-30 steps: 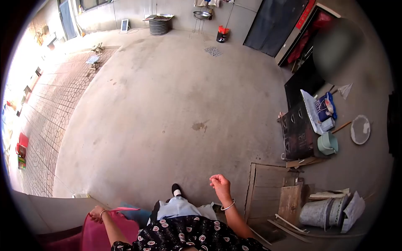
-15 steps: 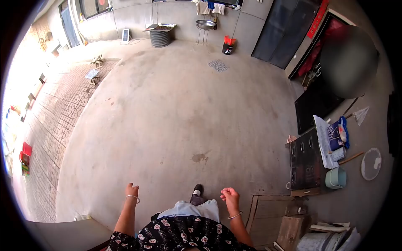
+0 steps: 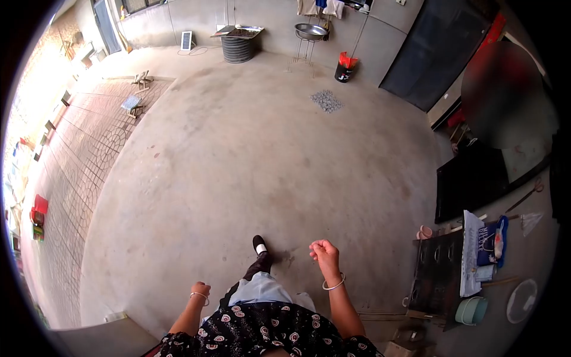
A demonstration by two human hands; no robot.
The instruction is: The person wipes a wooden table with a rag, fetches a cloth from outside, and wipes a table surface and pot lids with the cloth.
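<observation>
My left hand (image 3: pixel 201 290) hangs low by my left side with its fingers curled in, and nothing shows in it. My right hand (image 3: pixel 326 251) is raised ahead of my body, loosely closed, with nothing visible between the fingers. Each wrist wears a silvery bracelet. Neither hand touches anything; below them is the concrete floor (image 3: pixel 262 160). One foot in a dark shoe (image 3: pixel 259 244) is stretched forward between the hands.
A dark drawer cabinet (image 3: pixel 437 271) stands at the right, a pale green bucket (image 3: pixel 471 310) beside it. Ahead are a heap of grey pieces (image 3: pixel 326 101), a black bucket (image 3: pixel 345 70), a metal basin (image 3: pixel 311 31) on a stand, and a ribbed tub (image 3: pixel 238 50). Brick paving (image 3: pixel 89 143) borders the left.
My left hand has dropped back toward my body and its fingers have curled in. My right hand has swung forward. A foot has stepped ahead, and the view has shifted.
</observation>
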